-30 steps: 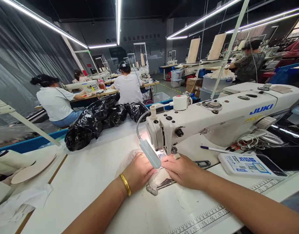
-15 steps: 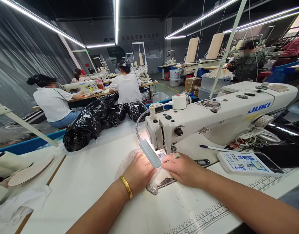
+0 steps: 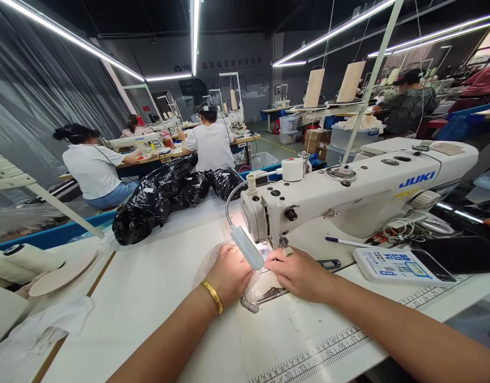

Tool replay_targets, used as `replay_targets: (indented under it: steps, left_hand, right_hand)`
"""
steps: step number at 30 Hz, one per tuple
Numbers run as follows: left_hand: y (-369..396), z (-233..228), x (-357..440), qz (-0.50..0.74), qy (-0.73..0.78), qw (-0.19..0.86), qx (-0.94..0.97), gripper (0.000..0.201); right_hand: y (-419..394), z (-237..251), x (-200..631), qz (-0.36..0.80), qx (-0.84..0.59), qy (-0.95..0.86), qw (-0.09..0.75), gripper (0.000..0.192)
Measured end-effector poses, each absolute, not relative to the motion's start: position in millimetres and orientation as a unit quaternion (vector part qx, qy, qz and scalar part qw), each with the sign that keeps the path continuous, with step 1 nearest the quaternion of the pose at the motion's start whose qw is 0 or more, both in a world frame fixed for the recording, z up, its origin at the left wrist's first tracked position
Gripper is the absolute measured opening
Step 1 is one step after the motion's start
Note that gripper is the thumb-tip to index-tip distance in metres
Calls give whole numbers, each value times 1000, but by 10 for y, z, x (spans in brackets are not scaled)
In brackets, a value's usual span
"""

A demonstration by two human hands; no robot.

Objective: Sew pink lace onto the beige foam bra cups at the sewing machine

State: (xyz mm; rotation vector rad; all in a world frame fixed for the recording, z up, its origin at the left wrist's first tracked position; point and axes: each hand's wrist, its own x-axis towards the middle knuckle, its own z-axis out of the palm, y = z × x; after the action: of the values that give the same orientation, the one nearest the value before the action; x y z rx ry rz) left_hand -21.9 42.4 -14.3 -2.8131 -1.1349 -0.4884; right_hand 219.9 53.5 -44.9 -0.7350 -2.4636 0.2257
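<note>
Pale, sheer lace-like fabric (image 3: 251, 301) lies under the head of a white sewing machine (image 3: 328, 194), bunched around its needle area. My left hand (image 3: 230, 272), with a gold bangle at the wrist, is closed on the fabric left of the needle. From the right, my right hand (image 3: 302, 274) pinches the fabric's edge close to the presser foot; a pale band wraps one finger. A grey lamp (image 3: 247, 247) on a bendable neck shines on the spot and hides my left fingertips and part of the stitching area.
Right of my hands lie a pen (image 3: 348, 242), a white-and-blue case (image 3: 396, 264) and tangled cables. A printed ruler (image 3: 320, 356) runs along the front edge. Black plastic bags (image 3: 157, 199) sit behind, thread cones (image 3: 33, 263) at left. Co-workers sit at machines beyond.
The view has shifted slightly, moving the background a little to the right. Both hands stay at the needle, almost unmoved. A co-worker in white has raised a hand.
</note>
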Motion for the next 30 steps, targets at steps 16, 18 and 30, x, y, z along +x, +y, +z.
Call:
replay_targets:
  steps: [16, 18, 30]
  left_hand:
    - [-1090, -186, -138, -406, -440, -632, -492, 48]
    - [-1125, -170, -64, -508, -438, -673, -311, 53]
    - [-1143, -35, -22, -561, -340, -707, -264, 60]
  right_hand:
    - [-257, -120, 1515, 681, -331, -522, 391, 57]
    - [-464, -142, 1518, 660, -337, -548, 388, 50]
    - [-467, -47, 1744, 775, -295, -459, 319, 81]
